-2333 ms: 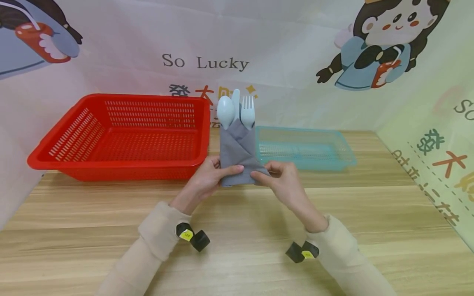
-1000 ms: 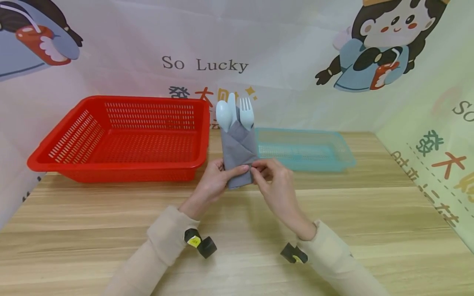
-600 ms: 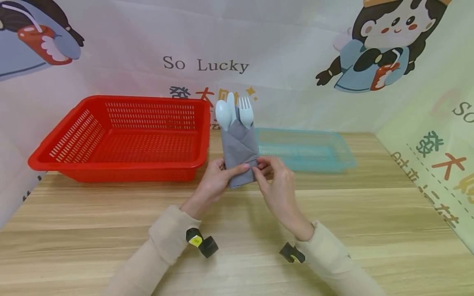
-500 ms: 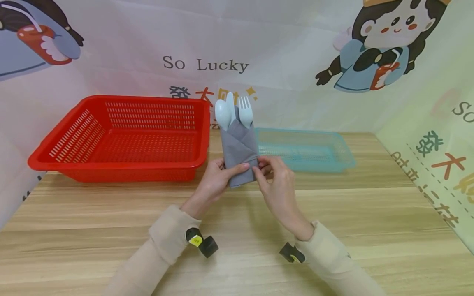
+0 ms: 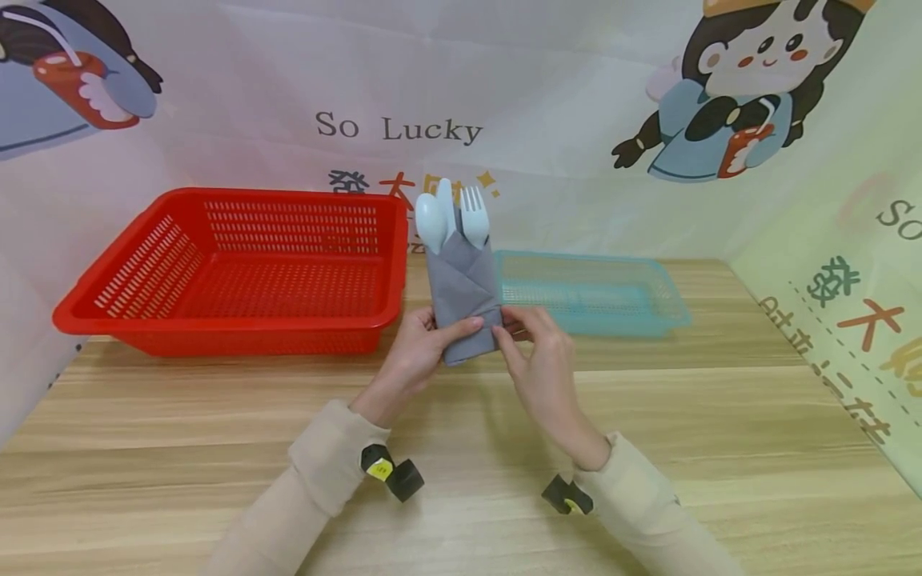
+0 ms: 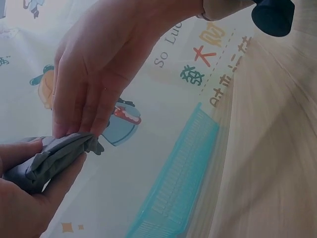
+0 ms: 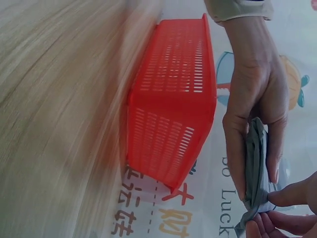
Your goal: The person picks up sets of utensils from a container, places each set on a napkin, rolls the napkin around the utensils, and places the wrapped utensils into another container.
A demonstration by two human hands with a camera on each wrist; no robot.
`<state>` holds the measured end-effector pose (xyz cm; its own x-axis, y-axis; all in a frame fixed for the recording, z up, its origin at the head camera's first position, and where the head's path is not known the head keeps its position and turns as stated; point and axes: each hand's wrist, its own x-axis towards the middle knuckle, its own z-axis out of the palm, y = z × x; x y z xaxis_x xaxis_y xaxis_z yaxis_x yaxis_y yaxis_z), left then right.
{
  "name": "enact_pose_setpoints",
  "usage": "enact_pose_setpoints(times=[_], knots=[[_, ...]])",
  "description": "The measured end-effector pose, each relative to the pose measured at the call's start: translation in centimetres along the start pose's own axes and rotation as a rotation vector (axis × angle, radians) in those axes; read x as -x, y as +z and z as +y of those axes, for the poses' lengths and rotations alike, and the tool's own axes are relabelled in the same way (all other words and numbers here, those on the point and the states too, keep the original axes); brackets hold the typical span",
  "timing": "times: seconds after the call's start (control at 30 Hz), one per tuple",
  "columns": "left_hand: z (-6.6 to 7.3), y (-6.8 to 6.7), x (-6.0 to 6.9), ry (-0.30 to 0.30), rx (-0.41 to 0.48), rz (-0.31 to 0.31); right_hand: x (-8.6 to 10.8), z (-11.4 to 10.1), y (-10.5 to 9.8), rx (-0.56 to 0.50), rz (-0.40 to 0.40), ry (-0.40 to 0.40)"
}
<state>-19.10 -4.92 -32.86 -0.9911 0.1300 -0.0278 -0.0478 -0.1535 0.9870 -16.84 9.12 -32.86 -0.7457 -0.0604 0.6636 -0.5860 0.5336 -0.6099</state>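
Observation:
A folded grey cloth napkin [image 5: 464, 288] is held up over the table, leaning slightly left. Out of its top stick a pale spoon [image 5: 430, 222], a knife [image 5: 446, 200] and a fork [image 5: 475, 216], their handles hidden in the cloth. My left hand [image 5: 412, 352] grips the napkin's lower left, thumb across the front and fingers behind. At its lower right edge, my right hand [image 5: 540, 352] pinches the cloth between thumb and fingers. Both wrist views show the napkin [image 6: 59, 153] edge-on between the two hands; the cutlery is hidden there.
A red plastic basket [image 5: 252, 324] stands to the left, close behind my left hand. Back right is a low, see-through turquoise basket [image 5: 598, 324]. Printed cloth walls [image 5: 547, 120] close off the back and sides of the wooden table [image 5: 461, 496].
The napkin's right flap, pulled out sideways at first, now lies folded in along the edge. My right hand has moved left with it, and the bundle has tilted left. The left hand keeps its grip.

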Motion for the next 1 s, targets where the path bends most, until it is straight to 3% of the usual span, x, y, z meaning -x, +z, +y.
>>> enact_pose_setpoints(times=[0.23, 0.4, 0.73, 1.0], knots=[[0.0, -0.3, 0.0, -0.004, -0.023, -0.007, -0.4, 0.0, -0.4, -0.135, -0.049, 0.164], [0.1, -0.5, -0.1, -0.015, -0.028, -0.024, -0.5, 0.0, -0.7, -0.177, -0.088, 0.237], [0.0, -1.0, -0.2, -0.001, -0.024, -0.051, -0.9, 0.3, -1.1, -0.331, -0.24, 0.482], [0.0, -1.3, -0.3, -0.006, -0.046, -0.084, -0.9, 0.5, -1.2, -0.393, -0.253, 0.543]])
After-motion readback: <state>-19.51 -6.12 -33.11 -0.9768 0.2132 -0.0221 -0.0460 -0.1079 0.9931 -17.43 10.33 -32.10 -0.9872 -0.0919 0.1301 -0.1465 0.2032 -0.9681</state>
